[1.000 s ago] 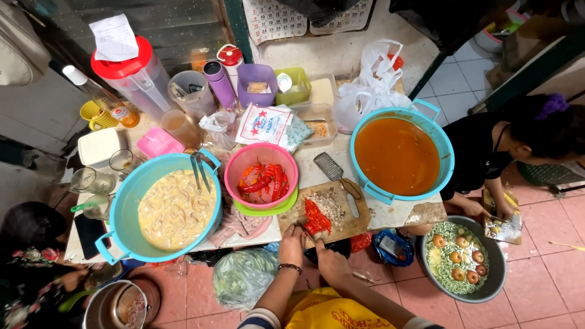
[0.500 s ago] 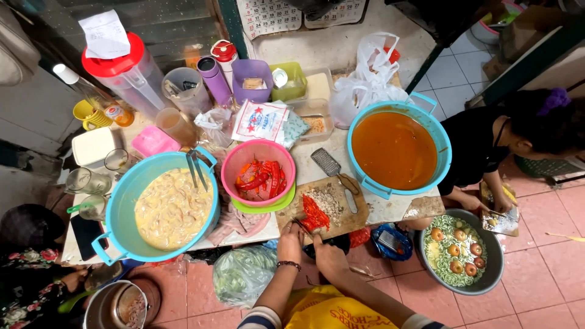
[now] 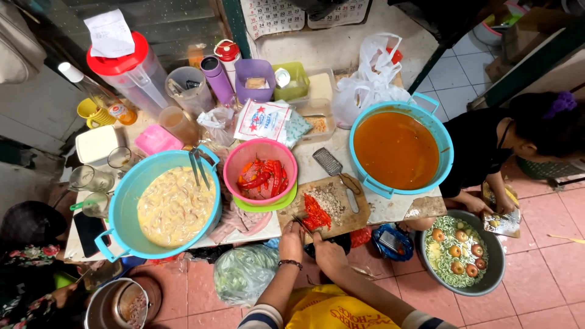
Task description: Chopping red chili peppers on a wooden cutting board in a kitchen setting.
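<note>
**Head view: your hands at the wooden board with the red chillies**

Head view: your left hand (image 3: 292, 234) rests with curled fingers on the near edge of the rectangular wooden cutting board (image 3: 341, 214), pressing on the pile of cut red chillies (image 3: 315, 214). Your right hand (image 3: 328, 250) is closed around a dark knife handle (image 3: 306, 225) just beside those chillies; the blade is too small to make out. A heap of pale chopped bits (image 3: 330, 200) lies on the board behind the chillies, and a metal grater with a wooden handle (image 3: 334, 167) lies across its far corner. Left of the board stands the round pink plastic bowl of whole red chillies (image 3: 261, 172). To the right, the large blue plastic tub of orange sauce (image 3: 399, 149) touches the board's corner.
</note>
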